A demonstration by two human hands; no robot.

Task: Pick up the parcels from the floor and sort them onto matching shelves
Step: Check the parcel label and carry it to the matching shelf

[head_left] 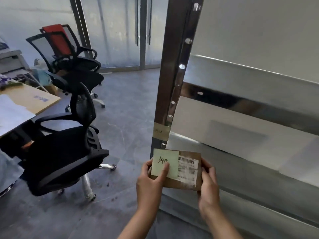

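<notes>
I hold a small brown cardboard parcel [188, 184] in front of me with both hands. A pale green note [165, 162] with black handwriting covers its left half, and a white barcode label [188, 169] lies beside it. My left hand [151, 181] grips the left edge with the thumb on the note. My right hand [209, 185] grips the right edge. Just behind the parcel rises a metal shelf post [174, 69] with a tan tape label [161, 131] bearing handwriting. The white shelves [259, 80] run off to the right.
Black office chairs stand to the left, the closest one [69, 145] near my left arm, and one [58, 40] has a red back. A desk [20, 107] with cardboard lies at far left. Glass doors [120, 31] close the back. Grey floor [127, 118] lies between the chairs and the shelf.
</notes>
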